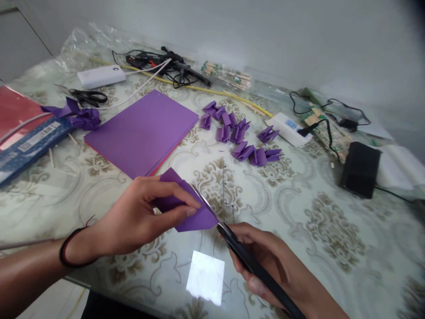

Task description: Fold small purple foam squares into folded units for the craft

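The left hand [129, 217] pinches the paper [199, 220] above the counter [285, 208], thumb and fingers closed on it — probably to steady it against the cutter [249, 261] — whose handle the right hand [280, 250] wraps in a closed grip.

pale plain wall [265, 35] behind floral-patterned table [285, 248]

Matt purple paper sheets [142, 130]
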A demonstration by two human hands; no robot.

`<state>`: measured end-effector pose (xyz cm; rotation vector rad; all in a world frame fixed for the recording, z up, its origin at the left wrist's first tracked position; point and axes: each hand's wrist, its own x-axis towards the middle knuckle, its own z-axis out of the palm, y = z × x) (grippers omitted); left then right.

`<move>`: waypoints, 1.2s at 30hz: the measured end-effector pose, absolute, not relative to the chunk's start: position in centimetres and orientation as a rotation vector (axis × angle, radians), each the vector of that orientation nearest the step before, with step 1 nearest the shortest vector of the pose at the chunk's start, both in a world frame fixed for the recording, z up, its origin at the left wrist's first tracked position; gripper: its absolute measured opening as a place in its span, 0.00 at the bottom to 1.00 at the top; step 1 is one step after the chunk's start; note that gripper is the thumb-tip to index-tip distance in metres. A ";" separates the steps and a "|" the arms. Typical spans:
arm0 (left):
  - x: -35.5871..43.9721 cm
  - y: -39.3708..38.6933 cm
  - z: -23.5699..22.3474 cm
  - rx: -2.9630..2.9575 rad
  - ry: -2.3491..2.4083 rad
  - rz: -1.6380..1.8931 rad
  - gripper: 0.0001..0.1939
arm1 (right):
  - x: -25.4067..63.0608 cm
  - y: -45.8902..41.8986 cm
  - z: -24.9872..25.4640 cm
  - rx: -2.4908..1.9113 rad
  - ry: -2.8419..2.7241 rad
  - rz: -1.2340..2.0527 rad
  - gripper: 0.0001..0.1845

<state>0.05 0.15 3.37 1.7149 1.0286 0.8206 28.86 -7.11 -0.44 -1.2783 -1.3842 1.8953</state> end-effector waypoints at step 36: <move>0.2 0.2 3.6 1.691 1.026 0.836 0.05 | 29.3 -7.2 -1.2 -1.350 -1.471 1.669 0.31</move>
